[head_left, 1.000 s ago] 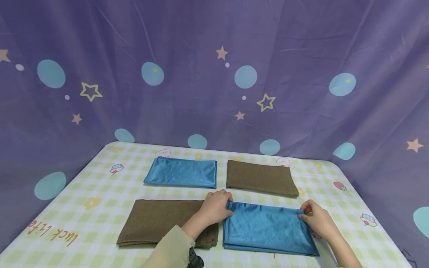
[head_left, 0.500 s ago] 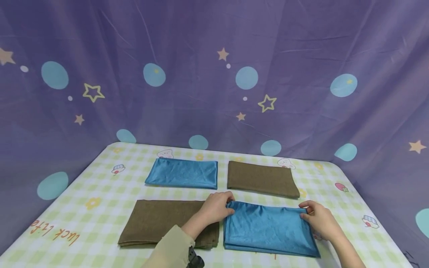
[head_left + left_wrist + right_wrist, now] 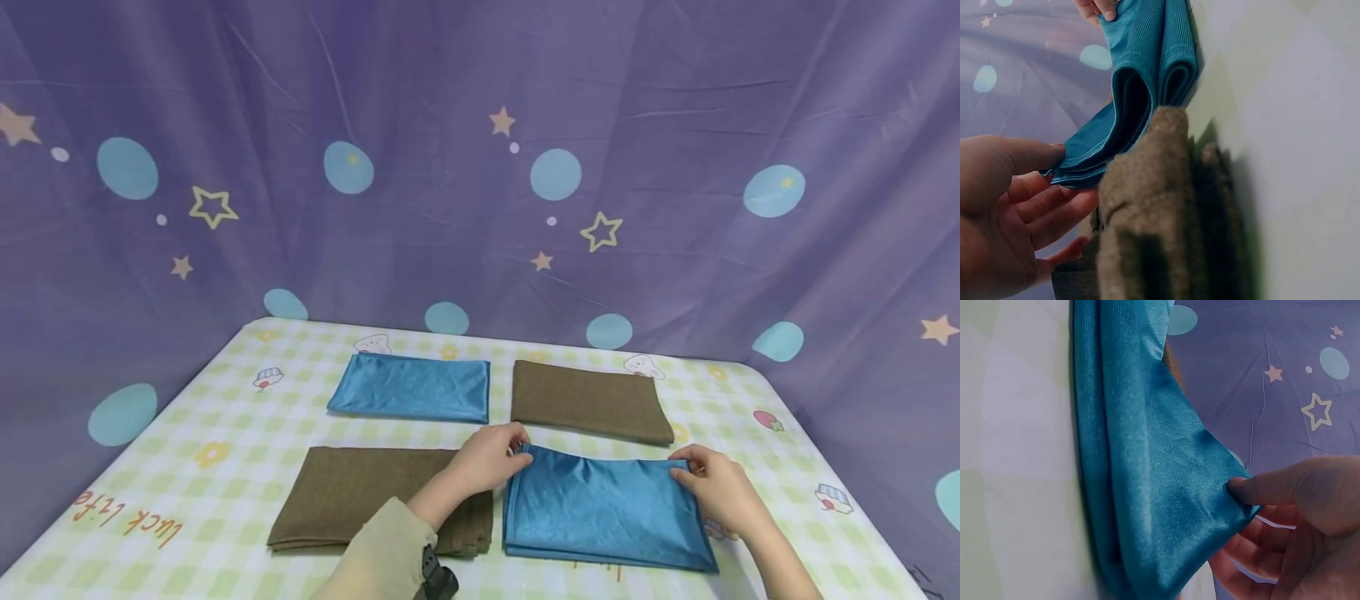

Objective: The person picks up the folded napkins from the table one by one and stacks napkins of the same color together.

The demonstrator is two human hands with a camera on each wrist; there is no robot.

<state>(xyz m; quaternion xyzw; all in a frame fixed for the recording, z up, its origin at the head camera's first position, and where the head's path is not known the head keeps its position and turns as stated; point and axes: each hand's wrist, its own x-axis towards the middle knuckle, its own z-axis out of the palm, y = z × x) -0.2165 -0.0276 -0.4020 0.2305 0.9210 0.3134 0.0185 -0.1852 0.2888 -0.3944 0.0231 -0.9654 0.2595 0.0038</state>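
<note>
At both far corners, fingers (image 3: 1060, 219) pinch the nearer blue cloth (image 3: 600, 512).

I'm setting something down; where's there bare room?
Bare tablecloth lies left of the near brown cloth and right of the far brown cloth. It's crowded around the near blue cloth, which the left hand and right hand pinch.

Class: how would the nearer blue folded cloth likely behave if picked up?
The nearer blue folded cloth is probably floppy, since its edge bends where the left hand pinches it. Its sheen suggests it may feel slippery. Its loose folds could slip apart.
</note>
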